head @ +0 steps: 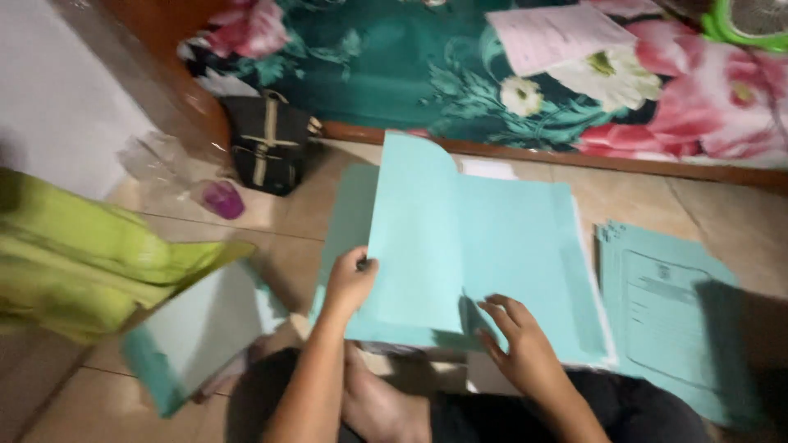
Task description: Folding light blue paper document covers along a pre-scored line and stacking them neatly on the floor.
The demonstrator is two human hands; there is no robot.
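Note:
A light teal paper folder (509, 246) lies open on the tiled floor in front of me. My left hand (349, 283) pinches the edge of its raised cover sheet (414, 238), which stands tilted up. My right hand (521, 344) rests fingers-down on the folder's lower edge, beside the raised sheet. White paper edges show along the folder's right side.
A stack of teal folders (673, 312) lies to the right, another teal and white folder (197, 328) at lower left beside green cloth (82, 254). A black bag (267, 143), a purple cup (222, 199) and clear plastic lie beyond. A floral mattress (492, 74) with a pink sheet borders the far side.

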